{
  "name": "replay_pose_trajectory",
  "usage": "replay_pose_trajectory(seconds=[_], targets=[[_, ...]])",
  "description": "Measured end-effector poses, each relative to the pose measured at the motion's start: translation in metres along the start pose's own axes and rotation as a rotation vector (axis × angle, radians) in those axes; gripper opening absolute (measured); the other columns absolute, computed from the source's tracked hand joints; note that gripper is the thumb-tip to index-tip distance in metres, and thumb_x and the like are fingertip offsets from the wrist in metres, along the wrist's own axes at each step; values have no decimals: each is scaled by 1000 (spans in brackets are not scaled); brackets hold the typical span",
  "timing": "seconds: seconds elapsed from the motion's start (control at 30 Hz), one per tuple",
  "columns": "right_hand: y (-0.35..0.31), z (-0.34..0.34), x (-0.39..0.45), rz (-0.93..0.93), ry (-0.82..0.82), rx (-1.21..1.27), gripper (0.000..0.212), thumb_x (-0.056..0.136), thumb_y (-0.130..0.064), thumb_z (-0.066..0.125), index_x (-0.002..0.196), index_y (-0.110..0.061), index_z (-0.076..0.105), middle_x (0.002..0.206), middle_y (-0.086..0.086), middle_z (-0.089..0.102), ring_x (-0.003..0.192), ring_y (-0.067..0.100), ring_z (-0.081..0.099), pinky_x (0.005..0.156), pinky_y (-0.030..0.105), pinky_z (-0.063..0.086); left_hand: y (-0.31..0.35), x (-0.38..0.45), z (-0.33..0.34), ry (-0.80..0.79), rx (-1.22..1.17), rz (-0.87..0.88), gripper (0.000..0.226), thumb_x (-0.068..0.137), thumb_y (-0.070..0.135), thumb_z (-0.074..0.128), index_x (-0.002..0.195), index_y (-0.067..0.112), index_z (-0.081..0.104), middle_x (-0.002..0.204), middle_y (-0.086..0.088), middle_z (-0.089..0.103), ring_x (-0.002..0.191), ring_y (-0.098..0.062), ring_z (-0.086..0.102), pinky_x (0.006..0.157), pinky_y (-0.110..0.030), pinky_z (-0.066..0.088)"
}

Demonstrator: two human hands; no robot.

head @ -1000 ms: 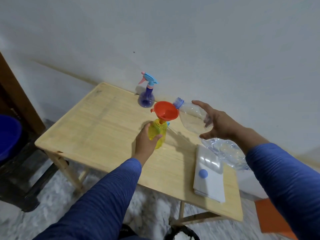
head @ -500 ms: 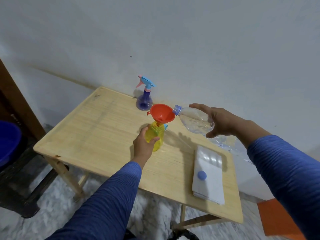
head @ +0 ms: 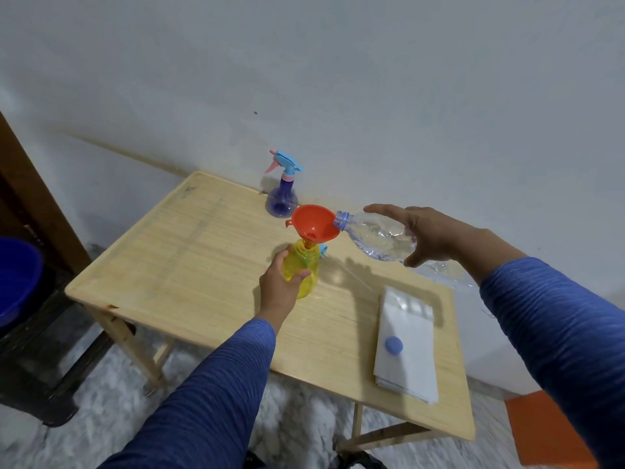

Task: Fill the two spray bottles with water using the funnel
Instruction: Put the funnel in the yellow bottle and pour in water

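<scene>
A yellow spray bottle without its head stands on the wooden table, and my left hand grips its side. An orange funnel sits in its neck. My right hand holds a clear plastic water bottle tilted almost level, its blue-ringed mouth resting over the funnel's right rim. A purple spray bottle with a blue and pink trigger head stands at the table's far edge by the wall. A blue piece shows just behind the yellow bottle.
A stack of white sheets with a blue bottle cap on top lies on the table's right side. A crumpled clear plastic item lies behind my right wrist. A blue tub stands at the left, an orange object at bottom right.
My right hand has lowered the water bottle's mouth onto the funnel's rim and tipped it flatter. My left hand stays on the yellow bottle.
</scene>
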State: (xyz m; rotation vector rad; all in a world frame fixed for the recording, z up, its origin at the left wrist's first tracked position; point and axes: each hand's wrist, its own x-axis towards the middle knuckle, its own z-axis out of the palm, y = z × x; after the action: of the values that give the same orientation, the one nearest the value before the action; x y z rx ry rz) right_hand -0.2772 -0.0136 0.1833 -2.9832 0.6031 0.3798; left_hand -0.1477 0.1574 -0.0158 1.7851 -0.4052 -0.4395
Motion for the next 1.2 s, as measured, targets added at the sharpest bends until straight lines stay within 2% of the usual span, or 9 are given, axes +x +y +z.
replay_pose_trajectory(seconds=[0.17, 0.47, 0.87, 1.2], targets=[[0, -2, 1, -1, -10, -24, 118, 65, -4, 81, 133, -63, 4, 99, 3, 52, 94, 25, 53, 82, 41, 51, 0, 1, 0, 5, -3, -3, 61, 78, 27, 74, 132, 25, 47, 130, 0, 56, 121, -21, 49, 90, -25, 36], [-3, -5, 2, -4, -19, -36, 115, 65, -4, 80, 138, -58, 8, 98, 2, 50, 95, 23, 51, 79, 35, 48, 0, 0, 0, 4, -13, 3, 58, 78, 26, 74, 130, 25, 49, 126, 0, 58, 118, -21, 50, 89, -25, 36], [-1, -7, -1, 10, -19, -44, 117, 65, -4, 80, 138, -57, 7, 99, 2, 48, 98, 24, 51, 82, 38, 49, 1, 0, -1, 2, -16, -3, 58, 78, 25, 74, 130, 25, 49, 127, 0, 58, 119, -21, 50, 92, -29, 38], [1, -6, -2, 9, -14, -48, 115, 65, -3, 80, 140, -55, 9, 97, 2, 47, 95, 24, 50, 79, 34, 45, 1, 0, -1, 1, -17, -14, 60, 78, 26, 74, 132, 26, 48, 129, -1, 57, 122, -21, 48, 96, -32, 39]])
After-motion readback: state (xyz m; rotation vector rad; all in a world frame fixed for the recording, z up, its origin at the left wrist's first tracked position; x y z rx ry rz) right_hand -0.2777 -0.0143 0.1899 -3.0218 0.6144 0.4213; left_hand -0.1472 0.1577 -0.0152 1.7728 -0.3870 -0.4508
